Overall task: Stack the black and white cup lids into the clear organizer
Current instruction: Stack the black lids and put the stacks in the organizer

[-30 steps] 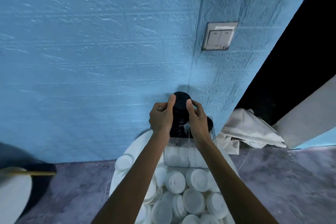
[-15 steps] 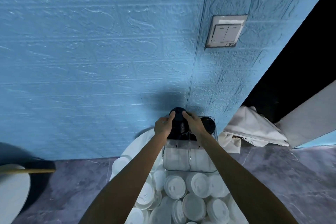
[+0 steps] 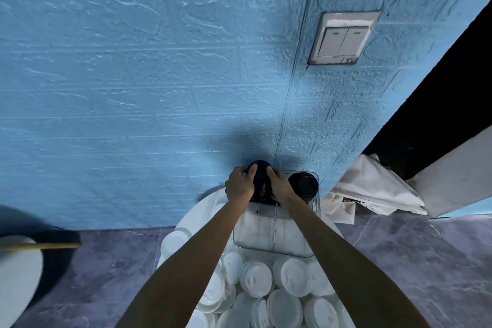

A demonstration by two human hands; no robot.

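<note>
Head view: a stack of black lids (image 3: 261,184) stands in the left compartment of the clear organizer (image 3: 266,237), just below the centre of the frame. The left hand (image 3: 238,184) grips the stack's left side with curled fingers; the right hand (image 3: 279,186) grips its right side the same way. A second black stack (image 3: 303,184) fills the right compartment, just beside the right hand. White lids show through the organizer's lower walls. The organizer rests on a round white tray (image 3: 186,221) against the blue wall (image 3: 133,88). Loose white lids (image 3: 266,287) are heaped on the tray toward the lower centre of the frame. A light switch (image 3: 343,38) sits upper right. A white cloth (image 3: 372,189) lies at the right.
</note>
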